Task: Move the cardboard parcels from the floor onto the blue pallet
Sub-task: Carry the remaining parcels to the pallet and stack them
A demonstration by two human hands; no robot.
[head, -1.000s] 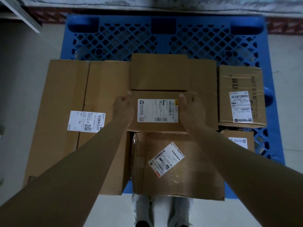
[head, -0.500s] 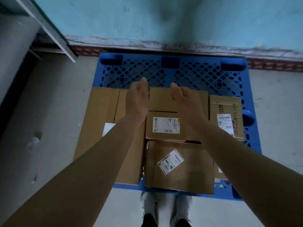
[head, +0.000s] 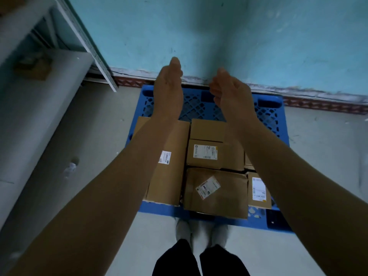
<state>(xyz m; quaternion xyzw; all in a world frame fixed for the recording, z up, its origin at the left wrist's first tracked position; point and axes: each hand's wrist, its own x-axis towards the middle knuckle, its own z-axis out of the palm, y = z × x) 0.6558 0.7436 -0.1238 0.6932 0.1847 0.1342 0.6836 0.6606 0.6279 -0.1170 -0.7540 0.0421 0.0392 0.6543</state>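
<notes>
Several cardboard parcels lie on the blue pallet (head: 199, 107) by the wall. A small labelled parcel (head: 207, 154) sits in the middle, on top of other boxes. In front of it lies a larger parcel (head: 216, 193) with a skewed label. A long flat box (head: 169, 172) fills the left side, and another labelled parcel (head: 258, 191) shows at the right under my forearm. My left hand (head: 169, 86) and my right hand (head: 231, 92) are raised in the air above the pallet, palms facing each other, fingers relaxed, holding nothing.
A teal wall (head: 219, 32) with a patterned skirting runs behind the pallet. A grey metal shelf (head: 39, 76) stands at the left. The bare concrete floor (head: 322, 156) surrounds the pallet. My shoes (head: 201, 234) stand at the pallet's near edge.
My hands let go of the small middle parcel, which stays on the stack. Both hands rose up and away from it as my view pulled back and up.
</notes>
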